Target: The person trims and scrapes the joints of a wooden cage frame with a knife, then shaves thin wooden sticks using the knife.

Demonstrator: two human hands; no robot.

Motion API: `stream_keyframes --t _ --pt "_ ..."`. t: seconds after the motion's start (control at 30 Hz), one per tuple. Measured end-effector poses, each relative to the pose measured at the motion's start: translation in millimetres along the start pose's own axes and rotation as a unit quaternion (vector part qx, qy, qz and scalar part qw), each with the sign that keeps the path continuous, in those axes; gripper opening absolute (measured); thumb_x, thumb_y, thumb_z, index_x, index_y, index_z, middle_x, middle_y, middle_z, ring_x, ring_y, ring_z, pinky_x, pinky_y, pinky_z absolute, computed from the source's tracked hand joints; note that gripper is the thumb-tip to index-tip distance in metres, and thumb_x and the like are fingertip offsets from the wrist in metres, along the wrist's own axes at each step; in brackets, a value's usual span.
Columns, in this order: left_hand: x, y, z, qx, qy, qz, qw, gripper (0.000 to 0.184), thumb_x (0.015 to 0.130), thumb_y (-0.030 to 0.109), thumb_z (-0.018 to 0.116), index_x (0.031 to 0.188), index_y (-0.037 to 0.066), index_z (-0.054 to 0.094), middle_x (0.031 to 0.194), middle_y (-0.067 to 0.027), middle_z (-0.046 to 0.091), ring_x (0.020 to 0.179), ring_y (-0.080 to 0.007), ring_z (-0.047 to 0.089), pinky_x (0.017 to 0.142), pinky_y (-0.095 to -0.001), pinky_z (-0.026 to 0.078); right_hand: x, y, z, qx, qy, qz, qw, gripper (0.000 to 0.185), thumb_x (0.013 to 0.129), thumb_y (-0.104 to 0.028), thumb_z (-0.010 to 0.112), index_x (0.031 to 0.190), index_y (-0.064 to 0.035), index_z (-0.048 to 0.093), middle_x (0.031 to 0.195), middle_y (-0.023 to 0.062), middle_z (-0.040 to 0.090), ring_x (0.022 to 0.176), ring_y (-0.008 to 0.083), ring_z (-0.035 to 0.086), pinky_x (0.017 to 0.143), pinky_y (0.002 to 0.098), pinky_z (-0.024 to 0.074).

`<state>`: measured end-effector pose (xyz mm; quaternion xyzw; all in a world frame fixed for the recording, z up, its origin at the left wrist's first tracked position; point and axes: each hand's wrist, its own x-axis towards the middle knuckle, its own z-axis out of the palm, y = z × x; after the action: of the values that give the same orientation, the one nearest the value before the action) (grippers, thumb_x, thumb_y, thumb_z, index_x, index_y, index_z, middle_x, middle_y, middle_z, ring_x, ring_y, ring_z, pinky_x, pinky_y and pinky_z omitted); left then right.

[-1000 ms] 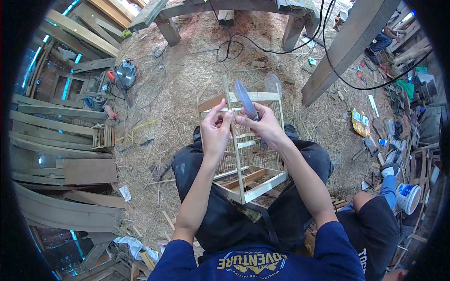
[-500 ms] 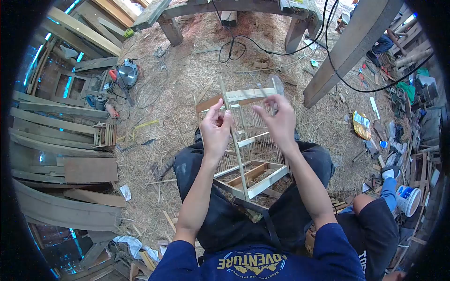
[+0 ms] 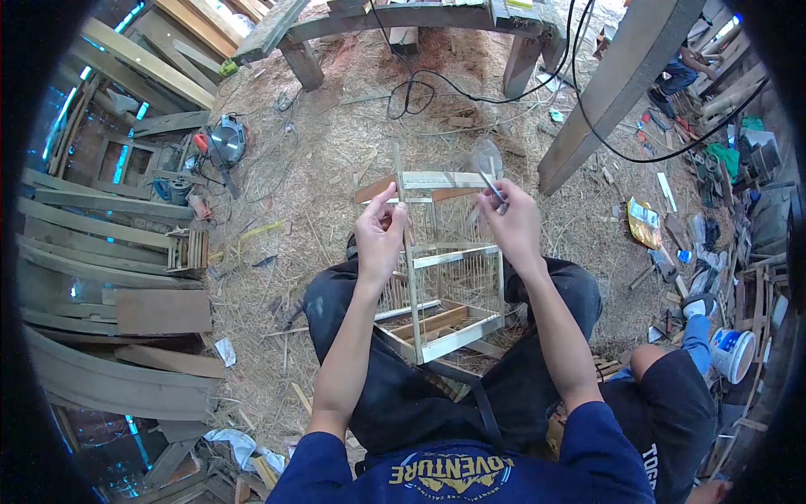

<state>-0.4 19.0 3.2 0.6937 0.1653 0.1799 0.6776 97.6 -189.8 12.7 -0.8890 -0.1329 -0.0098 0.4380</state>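
A wooden cage frame (image 3: pixel 457 339) with thin upright bars stands between my bent knees. My left hand (image 3: pixel 379 239) is closed at the upper part of the cage's left corner post (image 3: pixel 415 307), with thumb and forefinger bent against it. My right hand (image 3: pixel 514 223) pinches a thin greyish rod (image 3: pixel 493 190) near the cage's upper right corner; its lower end is hidden by the fingers. A pale top rail (image 3: pixel 445 180) spans between the two hands. Just beyond the right hand is a clear, rounded thing (image 3: pixel 486 158) whose kind I cannot make out.
A circular saw (image 3: pixel 227 141) lies on the straw-covered ground at left, near stacked boards (image 3: pixel 101 252). A wooden post (image 3: pixel 621 92) and a black cable (image 3: pixel 646 161) are at right. Another person's leg (image 3: pixel 680 391) is beside a white bucket (image 3: pixel 732 356). A bench (image 3: pixel 395 18) stands ahead.
The cage has turned slightly, its near bottom corner shifting left. My right hand has moved a little down, and a thin rod now shows in its fingers. My left hand stays by the post.
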Motion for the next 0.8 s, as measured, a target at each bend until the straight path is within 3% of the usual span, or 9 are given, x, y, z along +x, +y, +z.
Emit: stream_keyframes --t 0.13,0.17,0.3,0.53,0.67,0.7,0.8 --pt "-5 16 -1 -0.043 0.021 -0.001 0.999 0.045 0.101 0.009 0.057 0.143 -0.005 0.047 0.080 -0.0033 0.061 0.060 -0.0065 0.057 0.050 -0.0231 0.050 8 17 -3 -0.092 0.066 -0.010 0.994 0.040 0.087 -0.027 0.073 0.120 -0.0062 0.064 0.099 0.0170 0.068 0.087 0.0366 0.068 0.078 0.0462 0.0530" --pt "-4 15 -5 -0.050 0.022 0.008 0.998 0.044 0.101 0.010 0.057 0.142 -0.005 0.048 0.082 -0.0040 0.063 0.061 -0.0066 0.058 0.050 -0.0224 0.050 10 22 -2 -0.140 0.027 0.017 0.990 0.047 0.089 -0.032 0.071 0.126 -0.0054 0.060 0.110 0.0207 0.066 0.095 0.0399 0.068 0.084 0.0485 0.0530" --pt "-1 15 -7 -0.054 0.034 0.006 0.998 0.043 0.102 0.011 0.055 0.142 -0.004 0.049 0.083 -0.0037 0.063 0.061 -0.0061 0.056 0.050 -0.0218 0.050 9 13 -4 -0.166 -0.097 0.088 0.977 0.047 0.093 -0.040 0.065 0.125 -0.0050 0.062 0.105 0.0219 0.071 0.098 0.0400 0.069 0.085 0.0492 0.0531" --pt "4 18 -18 -0.007 0.029 0.003 1.000 0.044 0.102 0.009 0.055 0.142 -0.006 0.048 0.080 -0.0018 0.059 0.061 -0.0053 0.053 0.051 -0.0232 0.046 8 17 -7 -0.095 -0.063 0.087 0.990 0.045 0.094 -0.041 0.065 0.118 -0.0038 0.065 0.097 0.0193 0.073 0.091 0.0365 0.071 0.082 0.0462 0.0536" --pt "0 22 -15 0.055 0.008 0.001 0.998 0.056 0.094 0.009 0.067 0.143 -0.008 0.046 0.083 -0.0041 0.063 0.067 -0.0056 0.059 0.057 -0.0218 0.049 12 11 -20 -0.033 -0.011 0.085 0.996 0.041 0.098 -0.040 0.061 0.117 -0.0031 0.064 0.092 0.0208 0.071 0.085 0.0372 0.070 0.075 0.0450 0.0518" --pt "-1 23 -15 0.084 -0.010 -0.002 0.996 0.067 0.089 0.007 0.073 0.147 -0.007 0.042 0.086 -0.0054 0.065 0.072 -0.0072 0.063 0.063 -0.0221 0.052 12 13 -22 -0.024 0.014 0.067 0.997 0.040 0.098 -0.039 0.061 0.116 -0.0029 0.064 0.091 0.0213 0.071 0.084 0.0375 0.070 0.074 0.0451 0.0515" --pt "0 23 -18 0.131 -0.076 0.032 0.988 0.075 0.089 0.006 0.074 0.151 -0.007 0.034 0.098 -0.0089 0.068 0.084 -0.0114 0.067 0.072 -0.0246 0.055 14 14 -25 -0.018 0.071 0.033 0.997 0.038 0.099 -0.035 0.061 0.114 -0.0008 0.065 0.090 0.0223 0.070 0.084 0.0384 0.069 0.073 0.0448 0.0513"
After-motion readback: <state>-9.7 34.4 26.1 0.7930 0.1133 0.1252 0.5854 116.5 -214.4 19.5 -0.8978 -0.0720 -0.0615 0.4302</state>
